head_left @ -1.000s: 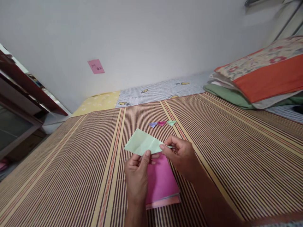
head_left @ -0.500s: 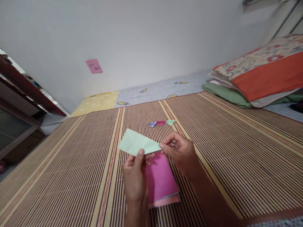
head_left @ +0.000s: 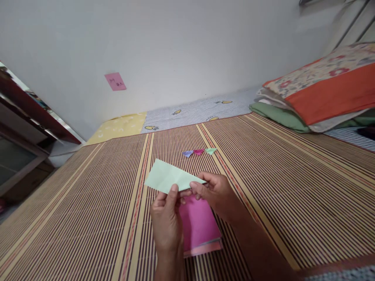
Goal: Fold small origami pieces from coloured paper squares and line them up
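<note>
Between both hands is a pale green sheet of paper [head_left: 166,174], folded, with a pointed right end. My left hand [head_left: 167,212] pinches its lower edge, thumb on top and fingers beneath. The right end is gripped by my right hand [head_left: 212,191], its thumb lying along the lower edge near the tip. Below the hands lies a stack of coloured paper [head_left: 200,226], magenta on top, partly covered by the left hand and wrist. Beyond the green paper, three small folded paper pieces sit in a row: blue-violet [head_left: 188,154], magenta [head_left: 199,152] and light green [head_left: 210,151].
A striped bamboo mat [head_left: 102,203] covers the surface. Folded bedding [head_left: 328,89] is piled at the right. Along the wall run a checked cloth [head_left: 190,113] and a yellow cloth [head_left: 120,127]. A pink note [head_left: 115,81] with writing is stuck on the wall.
My right thumb has slid left from the paper's tip along its lower edge, and the right hand has lowered slightly. My left hand keeps its pinch, nearly still.
</note>
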A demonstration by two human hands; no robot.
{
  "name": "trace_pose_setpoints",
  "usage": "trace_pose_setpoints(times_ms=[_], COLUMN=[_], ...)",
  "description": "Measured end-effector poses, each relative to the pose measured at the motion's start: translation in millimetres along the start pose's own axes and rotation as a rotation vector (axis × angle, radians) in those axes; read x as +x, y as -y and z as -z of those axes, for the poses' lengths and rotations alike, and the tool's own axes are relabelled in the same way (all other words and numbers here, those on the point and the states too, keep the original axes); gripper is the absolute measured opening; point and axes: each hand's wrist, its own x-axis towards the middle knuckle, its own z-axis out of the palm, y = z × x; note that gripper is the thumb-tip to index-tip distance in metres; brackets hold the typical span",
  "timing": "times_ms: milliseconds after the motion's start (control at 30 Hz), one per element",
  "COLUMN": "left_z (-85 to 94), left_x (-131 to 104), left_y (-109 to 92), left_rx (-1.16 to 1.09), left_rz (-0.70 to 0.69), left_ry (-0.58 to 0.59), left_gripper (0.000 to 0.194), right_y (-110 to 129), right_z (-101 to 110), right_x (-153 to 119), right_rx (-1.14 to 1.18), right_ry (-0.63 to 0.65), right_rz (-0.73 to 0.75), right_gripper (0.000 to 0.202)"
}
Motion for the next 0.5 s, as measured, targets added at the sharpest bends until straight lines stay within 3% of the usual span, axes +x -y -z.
trace_pose_setpoints(times_ms=[200, 500], left_z=[-0.8, 12.5], left_x=[0, 4], left_y=[1, 5], left_rx=[0.017, 0.267], left_rz=[-0.015, -0.120], left_ry=[0.007, -0.002], left_gripper=[0.030, 0.026], right_y=[1, 0], right_z=[-1, 24], right_x=[-1, 3], right_rx=[-0.082, -0.137], right_ry=[-0.022, -0.061], right_rz=[0.063, 0.061], right_gripper=[0.024, 0.021])
